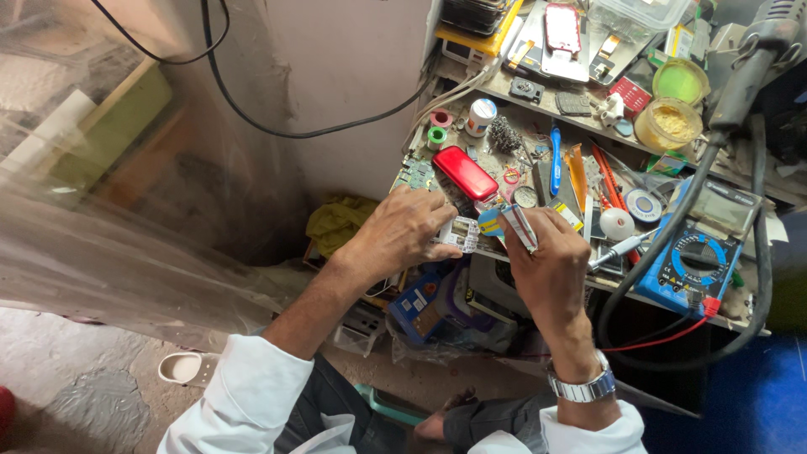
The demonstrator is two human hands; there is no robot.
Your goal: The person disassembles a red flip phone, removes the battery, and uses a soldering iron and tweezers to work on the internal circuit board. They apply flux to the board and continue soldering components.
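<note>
A cramped electronics repair workshop is shown: a bench crowded with a multimeter, circuit boards and solder spools.

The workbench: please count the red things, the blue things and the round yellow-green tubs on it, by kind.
Red phone case: 1
Red test lead: 1
Blue multimeter: 1
Blue pen: 1
Round tubs: 2 (green lid, yellow)
Total: 6

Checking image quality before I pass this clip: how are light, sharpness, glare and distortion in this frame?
Head view: soft, even daylight on the cluttered workbench, both hands sharp, the left hand on a small circuit board, the right hand holding a thin tool; the clear plastic sheet at left is hazy with pale sheen; wide-angle bending shows toward the edges.
</note>
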